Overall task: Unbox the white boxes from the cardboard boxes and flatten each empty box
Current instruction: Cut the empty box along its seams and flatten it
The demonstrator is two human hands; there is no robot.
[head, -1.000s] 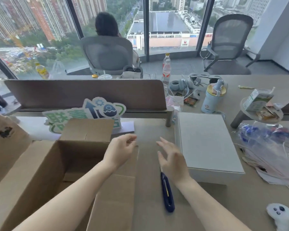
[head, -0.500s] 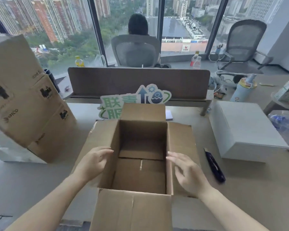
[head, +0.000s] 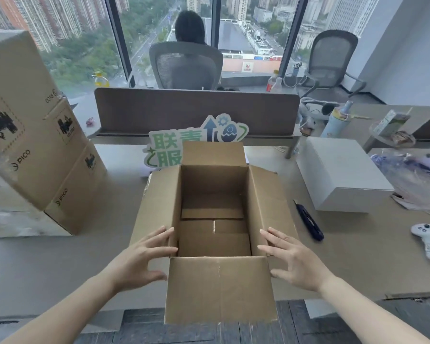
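Box (head: 215, 234) on counter (head: 60, 264) is empty, light, stiff-walled, likely foldable; left hand (head: 140, 259) and right hand (head: 293, 260) spread apart, fingers straight, flanking its side flaps.

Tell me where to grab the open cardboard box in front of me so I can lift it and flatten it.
Grip the two long side walls of the open cardboard box, just below where the side flaps fold outward, coming in from left and right. The left hand and right hand are already spread at those sides. The box looks empty and upright, so a two-sided squeeze should probably lift it.
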